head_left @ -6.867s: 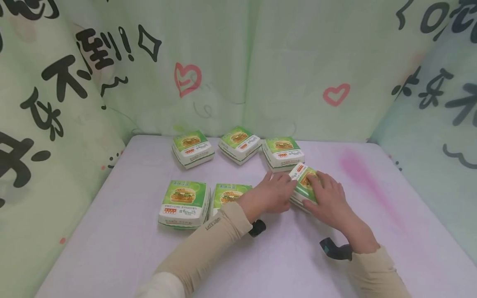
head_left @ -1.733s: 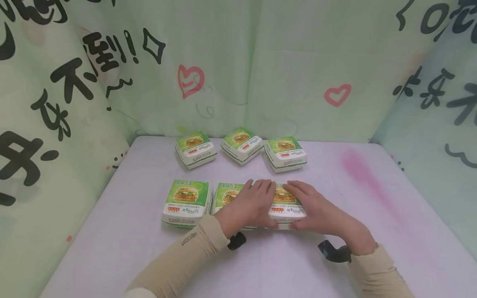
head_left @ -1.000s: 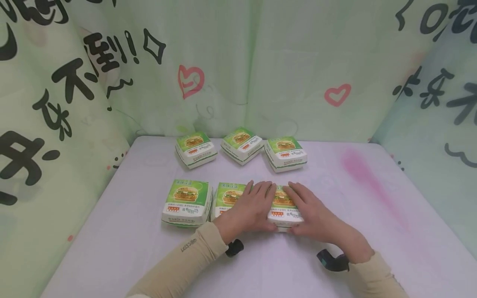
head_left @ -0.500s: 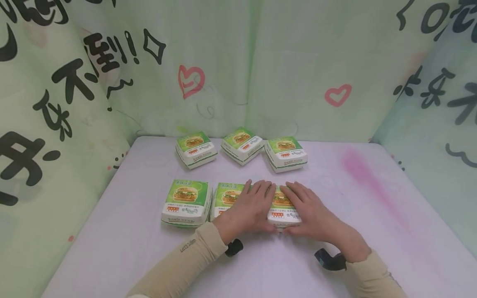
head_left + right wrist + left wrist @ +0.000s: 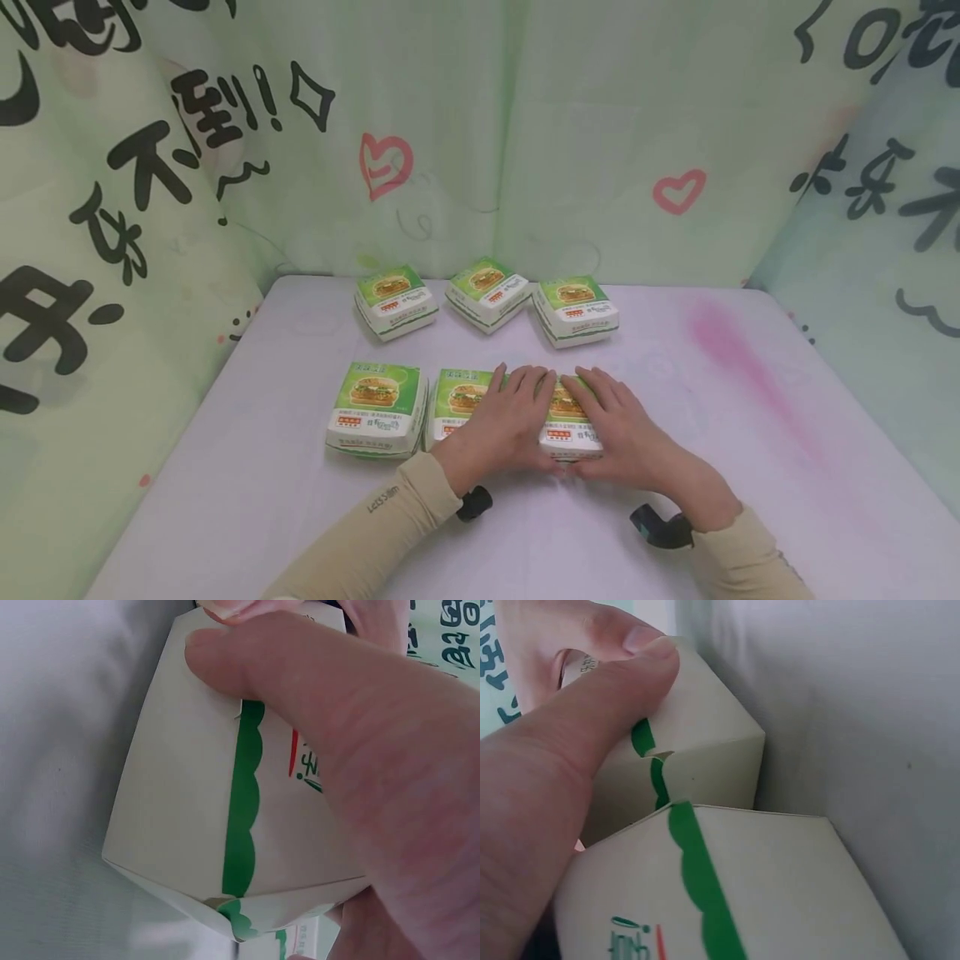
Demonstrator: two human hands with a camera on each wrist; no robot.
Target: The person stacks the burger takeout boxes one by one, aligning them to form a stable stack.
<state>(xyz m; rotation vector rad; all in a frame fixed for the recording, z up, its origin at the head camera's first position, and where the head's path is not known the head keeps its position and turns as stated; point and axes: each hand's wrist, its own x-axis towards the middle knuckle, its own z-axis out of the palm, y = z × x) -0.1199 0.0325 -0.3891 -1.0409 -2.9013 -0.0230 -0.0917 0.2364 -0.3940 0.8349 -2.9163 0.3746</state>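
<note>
In the head view, a green and white burger box (image 5: 567, 408) lies flat at the right end of the front row, between both hands. My left hand (image 5: 498, 425) grips its left side, fingers over the top and thumb at the front. My right hand (image 5: 633, 437) holds the right side, thumb also at the front. Both wrist views show the thumbs against the white front face of the held box (image 5: 705, 712) (image 5: 180, 787). A middle burger box (image 5: 457, 393) is partly hidden behind the left hand; left of it sits another burger box (image 5: 375, 408).
Three more burger boxes stand along the back of the white table (image 5: 720, 450): a left one (image 5: 395, 302), a middle one (image 5: 487, 296) and a right one (image 5: 576, 310), turned at differing angles. A printed curtain (image 5: 562, 150) hangs behind and at both sides.
Earlier the held box lay turned near the back right box; it now stands squared in the front row. Over the last second it and the right hand shifted slightly left.
</note>
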